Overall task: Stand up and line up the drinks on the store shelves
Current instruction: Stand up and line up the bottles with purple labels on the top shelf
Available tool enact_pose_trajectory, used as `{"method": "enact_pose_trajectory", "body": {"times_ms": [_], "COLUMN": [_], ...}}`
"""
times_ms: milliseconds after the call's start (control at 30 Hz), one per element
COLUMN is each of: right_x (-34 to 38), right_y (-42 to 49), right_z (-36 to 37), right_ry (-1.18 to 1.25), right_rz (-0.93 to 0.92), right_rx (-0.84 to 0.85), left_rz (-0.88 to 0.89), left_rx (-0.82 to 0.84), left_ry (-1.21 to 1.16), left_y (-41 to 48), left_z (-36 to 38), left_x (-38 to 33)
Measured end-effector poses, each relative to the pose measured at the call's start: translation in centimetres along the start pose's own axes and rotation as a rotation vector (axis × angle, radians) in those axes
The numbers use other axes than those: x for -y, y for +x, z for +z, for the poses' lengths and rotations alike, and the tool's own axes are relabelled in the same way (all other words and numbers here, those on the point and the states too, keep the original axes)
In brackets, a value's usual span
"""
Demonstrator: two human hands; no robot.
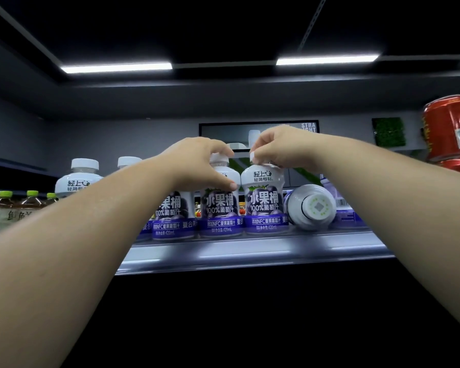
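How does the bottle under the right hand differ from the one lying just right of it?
The held bottle stands upright, label forward; the lying bottle is on its side, round white end forward. The right hand pinches the held bottle's cap; no hand touches the lying bottle. Both are white and purple, on one shelf.

A row of squat white grape-juice bottles with white caps and purple labels stands upright across the centre of the frame, along the front of the shelf, labels facing out. At its right end the second-last bottle and the end bottle stand side by side, almost touching. Just right of them a fallen bottle of the same kind lies on its side, cap end toward the camera, with another lying bottle partly hidden behind it.
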State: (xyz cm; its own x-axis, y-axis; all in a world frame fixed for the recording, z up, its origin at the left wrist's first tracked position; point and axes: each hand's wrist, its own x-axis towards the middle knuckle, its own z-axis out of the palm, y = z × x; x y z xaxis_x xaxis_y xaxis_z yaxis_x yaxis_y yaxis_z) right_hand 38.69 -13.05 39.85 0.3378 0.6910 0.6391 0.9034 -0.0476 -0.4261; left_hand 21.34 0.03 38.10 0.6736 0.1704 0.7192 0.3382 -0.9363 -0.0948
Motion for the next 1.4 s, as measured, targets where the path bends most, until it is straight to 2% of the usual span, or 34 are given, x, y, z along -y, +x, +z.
{"method": "enact_pose_trajectory", "body": {"times_ms": [367,467,567,667,833,933,1067,1233,1400], "right_x": [-1.3,-1.2,-1.1,-1.8,-3.5,-4.1,-4.4,-4.9,-5.0], "right_y": [0.4,-0.5,-3.2,-6.1,-9.0,-9.2,-9.5,-9.1,-7.5], "right_z": [0.1,-0.7,-2.6,-4.3,-5.5,-5.1,-4.3,-4.3,-6.1], "right_ry": [0.087,-0.005,-0.167,-0.255,-0.511,-0.572,-0.679,-0.562,-0.348], "right_rz": [-0.051,-0.08,-0.108,-0.161,-0.156,-0.193,-0.334,-0.4,-0.358], "right_rx": [-0.017,0.028,0.058,0.054,0.241,0.213,0.179,0.121,-0.053], "left_rz": [-0.014,-0.046,-0.079,-0.028,0.043,0.053,0.039,0.035,0.065], "left_rx": [-0.015,-0.017,-0.009,-0.052,-0.034,-0.043,-0.044,-0.027,-0.101], "left_ry": [0.002,0.013,0.126,0.125,0.057,0.043,0.078,0.134,-0.03], "left_y": [-0.3,-0.5,-0.5,-0.3,0.3,0.4,0.1,-0.5,0.1], "left_z": [0.1,0.4,1.0,1.4,1.9,2.5,3.2,3.9,3.5], "left_x": [-0.2,-0.6,-1.8,-3.6,-7.4,-9.2,-10.2,-10.3,-9.7]}}
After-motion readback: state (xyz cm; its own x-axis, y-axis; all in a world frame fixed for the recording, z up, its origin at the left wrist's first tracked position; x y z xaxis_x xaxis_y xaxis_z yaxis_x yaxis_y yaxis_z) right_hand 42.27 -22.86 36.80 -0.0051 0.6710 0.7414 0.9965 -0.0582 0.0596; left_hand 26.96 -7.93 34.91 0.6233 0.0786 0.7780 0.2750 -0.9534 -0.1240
